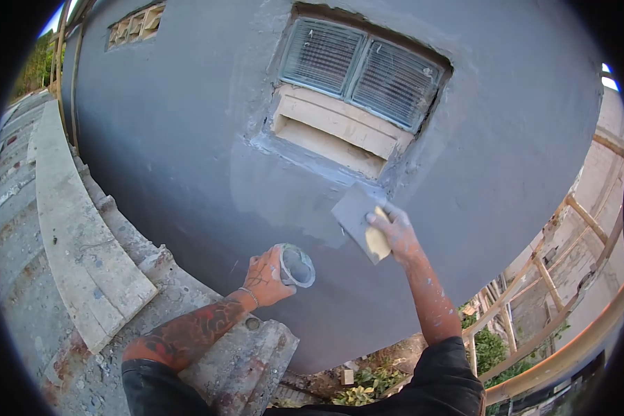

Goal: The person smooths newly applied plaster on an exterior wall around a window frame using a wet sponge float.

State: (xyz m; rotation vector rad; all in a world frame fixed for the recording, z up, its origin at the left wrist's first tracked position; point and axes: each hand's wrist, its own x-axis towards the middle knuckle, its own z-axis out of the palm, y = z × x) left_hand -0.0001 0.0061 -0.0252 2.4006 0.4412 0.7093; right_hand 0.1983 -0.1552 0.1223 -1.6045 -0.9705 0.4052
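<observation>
My left hand point(262, 279) is wrapped round a small round cup point(298, 267) with grey paste inside, its mouth facing up toward me. In my right hand point(399, 233) is a flat plastering trowel point(353, 211) with a pale yellow handle point(378, 239). The trowel's upper edge overlaps the wall just below the window opening's lower right corner. Grey plaster covers the wall point(291, 208), with darker, wet-looking patches under the sill point(312, 166). Above sits a window of two ribbed glass panes point(360, 69) over a cream ledge point(340, 125).
Corrugated roof sheets point(21, 236) run along the left, with a long board point(76, 229) lying on them. A broken sheet edge point(256, 353) lies under my left arm. Wooden poles point(548, 277) stand at the right above plants. A vent block point(136, 26) is set in the wall, upper left.
</observation>
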